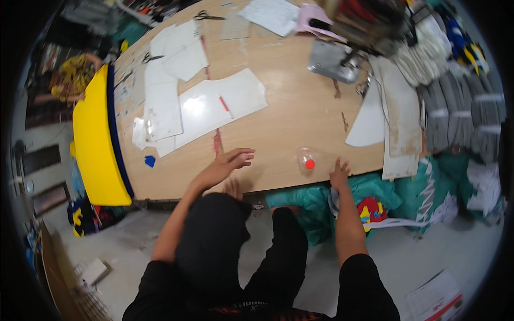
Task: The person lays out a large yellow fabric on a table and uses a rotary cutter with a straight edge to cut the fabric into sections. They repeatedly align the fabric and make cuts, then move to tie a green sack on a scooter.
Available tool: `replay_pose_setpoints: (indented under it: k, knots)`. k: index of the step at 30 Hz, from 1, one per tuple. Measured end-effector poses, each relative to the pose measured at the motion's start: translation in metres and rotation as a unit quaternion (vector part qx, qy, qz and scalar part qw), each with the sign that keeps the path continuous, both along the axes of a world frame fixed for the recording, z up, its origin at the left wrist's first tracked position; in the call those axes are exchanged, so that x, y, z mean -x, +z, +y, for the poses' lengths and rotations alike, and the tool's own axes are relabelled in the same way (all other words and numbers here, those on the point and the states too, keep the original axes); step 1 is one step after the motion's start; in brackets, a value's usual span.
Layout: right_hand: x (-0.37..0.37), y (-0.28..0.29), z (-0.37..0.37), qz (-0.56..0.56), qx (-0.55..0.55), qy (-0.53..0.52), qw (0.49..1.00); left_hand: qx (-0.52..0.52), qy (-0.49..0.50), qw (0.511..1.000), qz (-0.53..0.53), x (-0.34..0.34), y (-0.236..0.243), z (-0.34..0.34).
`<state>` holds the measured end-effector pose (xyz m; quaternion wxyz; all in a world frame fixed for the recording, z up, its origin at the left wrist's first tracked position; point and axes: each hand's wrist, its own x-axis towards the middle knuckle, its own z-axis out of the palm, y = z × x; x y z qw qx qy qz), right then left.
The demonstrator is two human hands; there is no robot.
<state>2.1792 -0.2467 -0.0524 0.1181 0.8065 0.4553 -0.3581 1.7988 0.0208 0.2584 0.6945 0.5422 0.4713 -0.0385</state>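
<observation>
My left hand [233, 159] is over the table's near edge, fingers stretched out to the right and nothing in them. Below it, blurred fingers [233, 187] show at the edge; whose they are I cannot tell. My right hand [339, 174] rests at the table edge with its fingers apart, holding nothing. Between the hands, nearer the right one, is a clear plastic bottle [303, 154] with a red cap. Farther off, large white pattern sheets [201, 117] lie on the wooden table [289, 117], with a red-and-white pen [225, 105] on top.
Yellow fabric [96, 144] with a dark blue edge hangs over the left end, a person [75, 77] beyond it. Scissors [208, 16] and a metal-based machine [334, 60] are at the back. Grey bundles [452, 109] and green bags [412, 187] crowd the right. A dark rounded shape [214, 241] blocks the lower middle.
</observation>
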Motion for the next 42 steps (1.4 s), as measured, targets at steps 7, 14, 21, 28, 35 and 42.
replay_pose_setpoints:
  k: [7, 14, 21, 28, 35, 42]
  knots:
    - [-0.061, 0.169, -0.025, 0.11, -0.097, -0.189, 0.971, -0.356, -0.021, 0.923, 0.144, 0.061, 0.203, 0.039]
    - [0.032, 0.386, -0.135, 0.185, 0.131, -0.242, 0.943, -0.179, 0.0, 0.956, 0.233, 0.061, 0.152, 0.062]
    - [0.097, 0.465, 0.041, 0.257, 0.067, -0.308, 0.913, -0.065, 0.047, 0.965, 0.248, 0.115, 0.175, 0.061]
    - [0.078, 0.554, 0.257, 0.295, -0.001, -0.317, 0.901, 0.063, 0.204, 0.96, 0.182, 0.196, 0.157, 0.053]
    - [0.096, 0.561, 0.457, 0.271, 0.124, -0.138, 0.944, 0.158, 0.309, 0.89, 0.295, 0.301, 0.189, 0.193]
    - [0.169, 0.544, 0.843, 0.305, -0.089, -0.137, 0.938, 0.188, 0.53, 0.811, 0.163, 0.288, 0.216, 0.368]
